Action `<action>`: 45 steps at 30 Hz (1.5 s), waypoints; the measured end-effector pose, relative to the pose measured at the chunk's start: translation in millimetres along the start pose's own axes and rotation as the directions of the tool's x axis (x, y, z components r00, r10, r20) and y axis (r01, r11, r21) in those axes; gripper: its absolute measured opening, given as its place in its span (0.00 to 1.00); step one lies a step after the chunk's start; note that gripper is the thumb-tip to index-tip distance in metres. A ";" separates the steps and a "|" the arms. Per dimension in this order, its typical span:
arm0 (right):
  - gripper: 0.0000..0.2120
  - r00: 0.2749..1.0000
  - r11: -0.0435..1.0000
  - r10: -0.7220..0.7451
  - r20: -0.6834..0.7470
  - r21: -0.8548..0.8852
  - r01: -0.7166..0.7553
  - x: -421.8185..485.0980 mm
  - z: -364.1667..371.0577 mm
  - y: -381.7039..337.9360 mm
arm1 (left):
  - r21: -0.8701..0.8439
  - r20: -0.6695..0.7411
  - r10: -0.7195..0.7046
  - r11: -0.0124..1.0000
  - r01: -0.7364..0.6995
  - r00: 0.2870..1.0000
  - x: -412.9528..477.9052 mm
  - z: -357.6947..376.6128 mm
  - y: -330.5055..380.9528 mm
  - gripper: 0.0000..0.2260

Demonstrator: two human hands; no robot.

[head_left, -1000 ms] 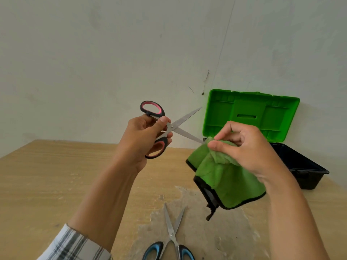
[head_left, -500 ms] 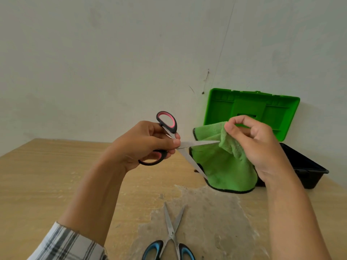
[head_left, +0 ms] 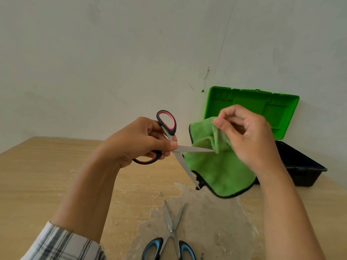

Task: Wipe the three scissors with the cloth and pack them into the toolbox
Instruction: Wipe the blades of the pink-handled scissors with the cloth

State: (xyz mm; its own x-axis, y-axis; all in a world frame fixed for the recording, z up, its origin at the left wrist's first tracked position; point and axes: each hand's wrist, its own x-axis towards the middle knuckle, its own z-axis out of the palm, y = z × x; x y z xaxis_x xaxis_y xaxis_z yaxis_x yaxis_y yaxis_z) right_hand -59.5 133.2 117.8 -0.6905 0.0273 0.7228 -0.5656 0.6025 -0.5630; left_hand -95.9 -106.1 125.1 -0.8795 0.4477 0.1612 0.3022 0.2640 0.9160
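My left fingers (head_left: 165, 145) curl round the red-handled scissors (head_left: 195, 149) at the pivot, blades spread; my right fingers (head_left: 223, 124) pinch the soft green cloth (head_left: 216, 171) over the upper blade's tip. Steel looks stiff, light, sharp-edged: best held by the rubbery handles. Blue scissors (head_left: 171, 231) lie on the desk (head_left: 37, 175) below; the toolbox (head_left: 300, 166) stands open behind. The third pair may be inside it; I cannot tell.

- A pale, faintly stained wall (head_left: 112, 62) is filling the upper half of the frame.
- A thin line (head_left: 223, 42) is running down the wall from the top edge, right of centre.
- A dark mark (head_left: 207, 72) is showing near the line's lower end.
- A wooden table (head_left: 47, 175) is spreading across the lower half.
- A grey worn patch (head_left: 216, 222) is covering the tabletop at lower centre.
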 end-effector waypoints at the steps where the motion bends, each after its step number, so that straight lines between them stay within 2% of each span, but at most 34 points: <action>1: 0.07 0.996 0.999 0.000 0.084 0.037 -0.004 -0.4 2.7 -2.9 | 0.015 -0.005 -0.003 1.000 0.003 1.000 -0.6 -0.4 0.1 0.04; 3: 0.09 0.978 0.997 0.016 0.209 0.071 -0.031 -1.9 4.7 -4.2 | 0.043 -0.014 -0.010 0.999 0.010 1.000 -1.6 -3.7 -0.7 0.05; 4: 0.09 0.980 0.997 0.030 0.196 0.061 -0.043 -2.0 3.7 -2.2 | 0.052 -0.017 -0.014 0.999 0.015 1.000 -2.3 -6.4 -1.3 0.05; 7: 0.05 0.995 0.995 0.097 0.004 -0.007 -0.097 -1.0 -4.3 11.5 | 0.057 -0.017 -0.015 0.998 0.016 1.000 -4.1 -14.4 -2.7 0.05; 10: 0.04 0.975 0.989 0.120 -0.184 -0.062 -0.134 -0.4 -9.6 18.3 | 0.056 0.021 -0.018 0.998 0.016 1.000 -4.9 -15.3 -2.5 0.06; 12: 0.04 0.965 0.988 0.123 -0.233 -0.063 -0.141 0.3 -9.0 17.6 | 0.058 0.051 -0.014 0.998 0.011 0.999 -4.1 -10.0 -1.1 0.05; 14: 0.05 0.975 0.990 0.136 -0.174 -0.008 -0.140 0.7 -6.1 13.3 | 0.055 0.067 -0.013 0.998 0.009 0.998 -2.8 -1.4 0.9 0.05; 17: 0.06 0.985 0.979 0.146 0.096 0.130 -0.158 -1.3 -2.3 0.3 | 0.029 0.039 -0.011 1.000 0.010 0.999 0.1 9.5 1.7 0.05; 20: 0.10 0.938 0.972 0.088 0.334 0.175 -0.154 -3.4 1.9 -11.8 | 0.027 -0.006 -0.004 1.000 0.004 1.000 1.8 12.0 0.9 0.07; 22: 0.10 0.919 0.975 0.066 0.390 0.169 -0.142 -3.6 6.3 -16.2 | 0.025 -0.032 0.006 1.000 -0.006 0.999 2.7 11.7 0.2 0.07; 30: 0.05 0.925 0.993 0.091 0.369 0.040 -0.113 -4.6 17.1 -17.4 | -0.042 -0.058 0.042 0.998 -0.044 0.997 4.2 12.4 0.0 0.07; 36: 0.19 0.950 0.990 0.119 0.287 0.039 -0.136 -5.4 26.1 -19.0 | -0.038 -0.089 0.112 0.992 -0.116 0.990 4.5 15.9 -0.1 0.08; 39: 0.20 0.956 0.994 0.107 0.274 0.006 -0.113 -6.4 27.6 -19.5 | -0.036 -0.102 0.134 0.990 -0.139 0.986 4.3 18.6 1.2 0.07; 45: 0.22 0.934 0.992 0.104 0.341 0.028 -0.121 -7.3 22.1 -20.7 | -0.056 -0.071 0.100 0.993 -0.104 0.992 3.5 19.7 2.4 0.08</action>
State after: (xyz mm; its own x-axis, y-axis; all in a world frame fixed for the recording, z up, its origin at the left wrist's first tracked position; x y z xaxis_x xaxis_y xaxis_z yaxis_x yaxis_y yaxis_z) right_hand -52.7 102.9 115.4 -0.8578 -0.1836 0.4801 -0.4904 0.5722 -0.6573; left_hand -91.0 -87.1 120.6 -0.8690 0.4098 0.2774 0.3708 0.1680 0.9134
